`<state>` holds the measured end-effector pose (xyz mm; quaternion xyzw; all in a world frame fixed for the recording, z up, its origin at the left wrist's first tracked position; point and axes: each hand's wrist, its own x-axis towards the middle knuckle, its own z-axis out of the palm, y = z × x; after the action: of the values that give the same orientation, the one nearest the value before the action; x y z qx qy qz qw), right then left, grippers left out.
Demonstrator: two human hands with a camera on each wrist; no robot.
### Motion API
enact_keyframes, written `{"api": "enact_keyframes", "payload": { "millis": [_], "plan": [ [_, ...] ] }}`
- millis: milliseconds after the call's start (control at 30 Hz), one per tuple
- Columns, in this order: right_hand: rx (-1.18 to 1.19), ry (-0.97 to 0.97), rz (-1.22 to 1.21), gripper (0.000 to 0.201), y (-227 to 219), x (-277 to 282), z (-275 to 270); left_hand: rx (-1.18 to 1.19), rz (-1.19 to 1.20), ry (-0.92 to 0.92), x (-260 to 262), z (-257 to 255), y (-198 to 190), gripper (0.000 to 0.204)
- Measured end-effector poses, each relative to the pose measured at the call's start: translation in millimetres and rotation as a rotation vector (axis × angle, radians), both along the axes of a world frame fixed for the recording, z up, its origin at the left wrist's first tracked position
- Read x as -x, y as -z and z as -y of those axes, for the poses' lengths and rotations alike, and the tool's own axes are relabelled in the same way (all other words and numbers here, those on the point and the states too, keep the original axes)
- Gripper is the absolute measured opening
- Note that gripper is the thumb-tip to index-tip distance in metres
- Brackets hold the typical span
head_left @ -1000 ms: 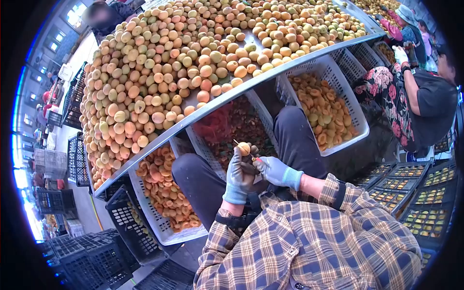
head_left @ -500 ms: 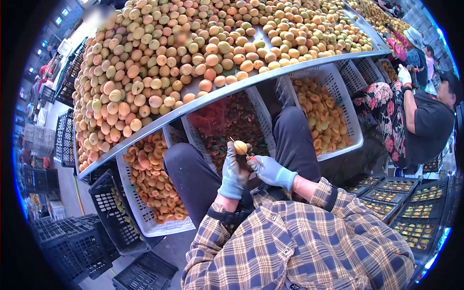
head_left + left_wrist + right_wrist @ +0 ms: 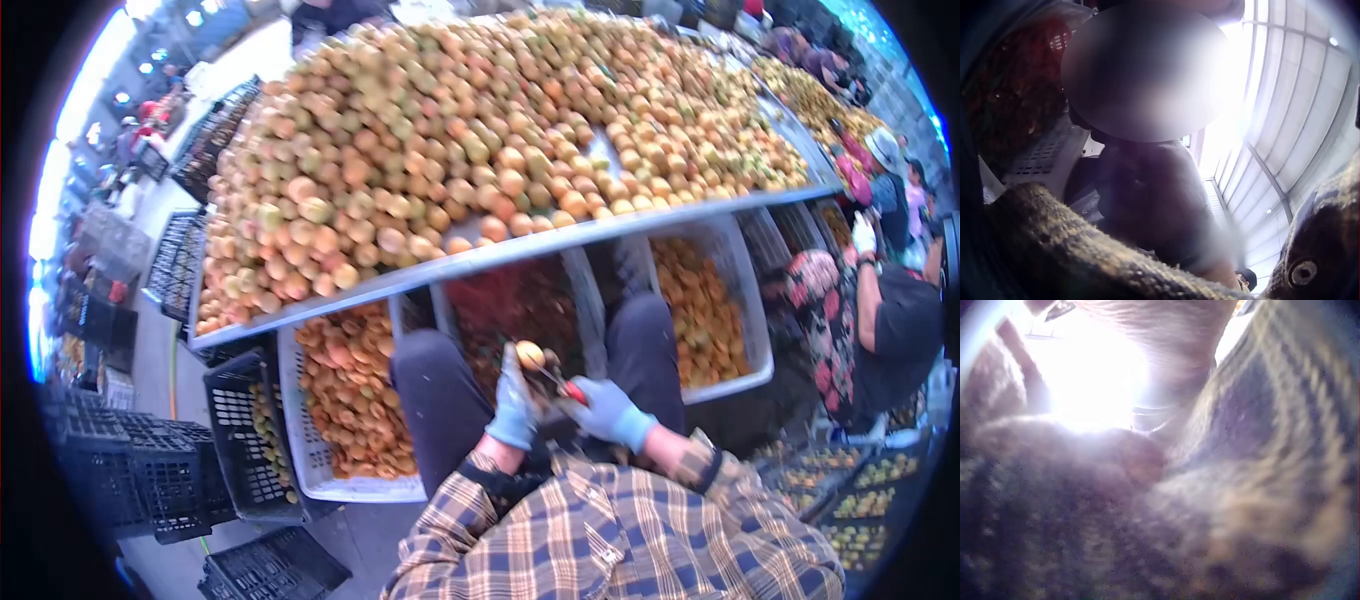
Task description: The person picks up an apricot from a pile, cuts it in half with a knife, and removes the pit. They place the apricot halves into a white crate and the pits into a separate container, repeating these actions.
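Observation:
In the head view my gloved left hand (image 3: 514, 408) holds a whole apricot (image 3: 530, 354) up at its fingertips, between my knees. My gloved right hand (image 3: 606, 410) grips a red-handled tool (image 3: 574, 392) just to the right. Its thin metal shaft slants up and left towards the apricot, its tip close to the fruit's lower side. Below the fruit, the left fingers are partly in shadow. The left wrist view shows mostly plaid sleeve (image 3: 1085, 244) and roof, and the right wrist view a blurred sleeve (image 3: 1241, 425); neither shows the fruit or tool.
A metal table edge (image 3: 500, 258) crosses in front, heaped with apricots (image 3: 420, 170). Beneath it stand a left crate (image 3: 310, 470) and a right crate (image 3: 757, 350) of halved apricots, with a bin of dark scraps (image 3: 520, 300) between. Black crates (image 3: 240, 440) stand left; another person (image 3: 900, 320) sits right.
The shaft, whose tip stuck out of the apricot's far side, now shows between fruit and handle; the right hand has drawn back to the right. The head view has shifted.

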<state>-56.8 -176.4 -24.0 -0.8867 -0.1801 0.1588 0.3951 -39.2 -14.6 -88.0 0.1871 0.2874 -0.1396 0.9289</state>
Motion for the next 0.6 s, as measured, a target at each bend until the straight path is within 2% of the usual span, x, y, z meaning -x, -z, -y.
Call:
{"api": "enact_keyframes", "payload": {
  "millis": [33, 67, 100, 133, 167, 233, 300, 333, 367, 467, 500, 600],
  "plan": [
    [0.030, 0.023, 0.023, 0.028, -7, 0, 3, 0.148, 0.136, 0.041, 3, -5, -11, 0.057],
    [0.046, 0.069, 0.076, 0.035, -18, -2, 2, 0.137, 0.066, 0.044, 2, -1, -15, 0.056],
    [0.020, 0.090, 0.179, 0.043, -29, -8, -1, 0.269, -0.106, 0.197, -1, -3, -31, 0.056],
    [0.058, 0.057, 0.256, 0.048, -37, -17, -3, 0.116, -0.038, 0.184, -5, 8, -10, 0.054],
    [0.102, 0.033, 0.327, 0.053, -41, -25, -3, -0.025, 0.066, 0.218, 0, 12, -17, 0.047],
    [0.136, -0.105, 0.331, 0.059, -39, -36, 2, -0.080, 0.285, 0.330, 11, 12, -19, 0.045],
    [0.153, -0.143, 0.351, 0.058, -38, -37, 5, -0.227, 0.360, 0.422, 12, 5, -18, 0.046],
    [0.147, -0.148, 0.341, 0.058, -34, -38, 6, -0.253, 0.257, 0.408, 10, 6, -19, 0.041],
    [0.142, -0.155, 0.329, 0.058, -32, -38, 7, -0.253, 0.259, 0.403, 10, 6, -19, 0.041],
    [0.099, -0.131, 0.340, 0.057, -36, -39, 4, -0.228, 0.260, 0.346, 15, 9, -50, 0.029],
    [0.046, -0.097, 0.361, 0.058, -37, -37, 3, -0.245, 0.138, 0.303, 15, 10, -52, 0.028],
    [0.054, -0.172, 0.401, 0.059, -46, -35, 5, -0.234, 0.157, 0.391, 12, 3, -27, 0.037]
  ]
}}
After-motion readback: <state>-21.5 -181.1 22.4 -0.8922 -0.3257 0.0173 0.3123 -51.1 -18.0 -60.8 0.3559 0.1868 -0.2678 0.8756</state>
